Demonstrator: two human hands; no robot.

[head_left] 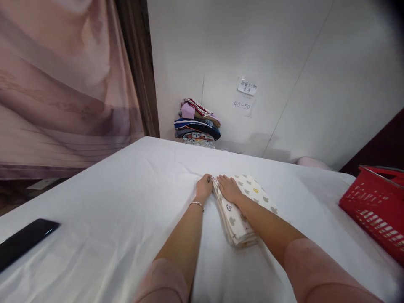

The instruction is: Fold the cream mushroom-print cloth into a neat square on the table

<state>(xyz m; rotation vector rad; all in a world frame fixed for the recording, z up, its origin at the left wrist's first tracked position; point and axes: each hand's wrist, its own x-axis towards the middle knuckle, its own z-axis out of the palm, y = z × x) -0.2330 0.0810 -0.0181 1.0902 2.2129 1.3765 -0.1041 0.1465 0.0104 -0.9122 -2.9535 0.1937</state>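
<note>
A folded white cloth (252, 191) with grey-green and yellow prints lies in several layers on the white-covered table (110, 202). My left hand (204, 186) has its fingers closed on the cloth's far left corner. On top of the cloth my right hand (229, 189) lies flat with fingers stretched out, close to that same corner. Part of the upper layer is hidden under my right hand and forearm.
A dark phone-like slab (27, 240) lies at the table's left edge. A red plastic basket (375, 206) stands at the right. Past the far edge, folded clothes (198, 124) are stacked against the wall below paper signs (247, 87). A pink curtain (63, 84) hangs at left.
</note>
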